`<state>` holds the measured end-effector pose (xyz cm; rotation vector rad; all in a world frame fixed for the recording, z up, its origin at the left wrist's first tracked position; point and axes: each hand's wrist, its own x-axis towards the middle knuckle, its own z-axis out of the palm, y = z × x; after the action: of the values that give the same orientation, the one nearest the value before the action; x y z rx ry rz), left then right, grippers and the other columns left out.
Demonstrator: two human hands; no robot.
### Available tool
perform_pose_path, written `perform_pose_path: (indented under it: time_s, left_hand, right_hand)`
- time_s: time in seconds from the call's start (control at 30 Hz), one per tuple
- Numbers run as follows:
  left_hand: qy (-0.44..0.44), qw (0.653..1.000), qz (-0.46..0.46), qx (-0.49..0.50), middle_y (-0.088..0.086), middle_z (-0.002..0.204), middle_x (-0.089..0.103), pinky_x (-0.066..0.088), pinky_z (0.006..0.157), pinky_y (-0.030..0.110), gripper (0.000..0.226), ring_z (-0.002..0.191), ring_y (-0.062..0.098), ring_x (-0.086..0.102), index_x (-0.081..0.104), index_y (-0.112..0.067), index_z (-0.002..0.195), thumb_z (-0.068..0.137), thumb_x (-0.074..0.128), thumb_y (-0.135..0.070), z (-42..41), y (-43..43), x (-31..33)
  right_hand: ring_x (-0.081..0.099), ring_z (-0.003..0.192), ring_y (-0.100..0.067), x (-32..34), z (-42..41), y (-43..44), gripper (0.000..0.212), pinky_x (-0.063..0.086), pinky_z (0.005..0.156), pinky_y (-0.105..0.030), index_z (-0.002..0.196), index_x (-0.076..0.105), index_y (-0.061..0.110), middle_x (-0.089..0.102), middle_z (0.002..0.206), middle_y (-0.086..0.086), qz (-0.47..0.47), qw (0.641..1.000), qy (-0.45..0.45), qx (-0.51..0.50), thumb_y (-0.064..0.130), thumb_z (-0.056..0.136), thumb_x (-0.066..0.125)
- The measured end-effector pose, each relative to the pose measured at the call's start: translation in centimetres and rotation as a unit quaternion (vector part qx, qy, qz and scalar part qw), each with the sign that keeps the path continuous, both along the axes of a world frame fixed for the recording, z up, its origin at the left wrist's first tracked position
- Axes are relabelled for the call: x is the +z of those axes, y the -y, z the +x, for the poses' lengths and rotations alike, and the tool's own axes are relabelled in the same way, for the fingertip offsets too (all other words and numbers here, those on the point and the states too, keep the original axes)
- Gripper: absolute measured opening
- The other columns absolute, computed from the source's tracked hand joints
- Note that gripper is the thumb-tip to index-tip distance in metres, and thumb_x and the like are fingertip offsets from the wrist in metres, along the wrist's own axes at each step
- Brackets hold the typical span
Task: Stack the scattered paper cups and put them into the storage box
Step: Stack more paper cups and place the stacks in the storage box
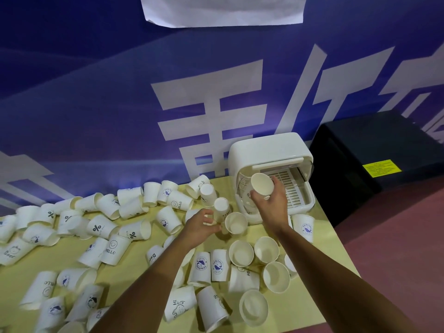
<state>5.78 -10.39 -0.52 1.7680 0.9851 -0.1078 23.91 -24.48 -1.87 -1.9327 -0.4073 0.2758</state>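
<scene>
Cup point(262, 186) gripped by right hand point(271, 203) sits at box point(264, 147) mouth, centre-right, base pointing inward; left hand point(199, 225) nearer loose cups point(236, 223), grip unclear.

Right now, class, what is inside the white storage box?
A white slatted tray lines the storage box; its visible right part holds no cups. The right hand, holding a paper cup, covers the left part, so anything there is hidden.

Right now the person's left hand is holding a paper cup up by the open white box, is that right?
No: the head view shows the right hand holding the paper cup up by the open white box; the left hand is lower, over the table.
</scene>
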Motion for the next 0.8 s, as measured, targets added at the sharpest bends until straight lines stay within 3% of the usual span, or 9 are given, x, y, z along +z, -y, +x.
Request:
perform_pose_path:
  time_s: [0.23,0.43,0.57,0.8]
  left_hand:
    - [-0.009,1.0,0.001,0.02,0.002,0.118,0.062,0.047,0.081,0.025,0.053,0.107,0.018,0.062,0.053,-0.021,0.129,0.082,0.077,-0.027,-1.1,-1.3,-0.2]
    - [-0.012,0.999,0.017,0.03,0.001,0.118,0.063,0.044,0.076,0.023,0.051,0.105,0.016,0.061,0.054,-0.023,0.127,0.082,0.077,-0.028,-1.4,-2.1,0.0]
    - [-0.001,0.999,0.024,0.031,-0.001,0.117,0.062,0.044,0.075,0.023,0.049,0.104,0.014,0.061,0.055,-0.025,0.125,0.082,0.076,-0.03,-1.5,-2.8,0.2]
    - [0.036,0.997,0.021,0.07,0.002,0.117,0.062,0.049,0.091,0.031,0.049,0.108,0.018,0.061,0.056,-0.019,0.125,0.081,0.077,-0.025,-4.9,-6.0,1.3]
  right_hand:
    - [0.052,0.123,-0.024,-1.1,0.3,-0.9,0.076,0.04,0.093,-0.027,0.144,0.041,0.018,0.051,0.139,-0.005,-0.101,0.993,0.044,0.034,0.03,0.081,0.082]
    - [0.05,0.128,-0.027,-0.7,-0.3,-0.9,0.077,0.035,0.093,-0.026,0.147,0.04,0.011,0.05,0.143,-0.01,-0.14,0.987,0.06,0.051,0.026,0.082,0.079]
    - [0.051,0.126,-0.025,0.1,-1.6,-1.6,0.07,0.044,0.096,-0.033,0.146,0.043,0.015,0.051,0.142,-0.006,-0.142,0.985,0.076,0.067,0.032,0.087,0.075]
    - [0.051,0.13,-0.025,1.8,-5.9,-6.3,0.073,0.046,0.106,-0.042,0.147,0.041,0.015,0.048,0.148,-0.006,-0.139,0.974,0.065,0.164,0.033,0.086,0.075]
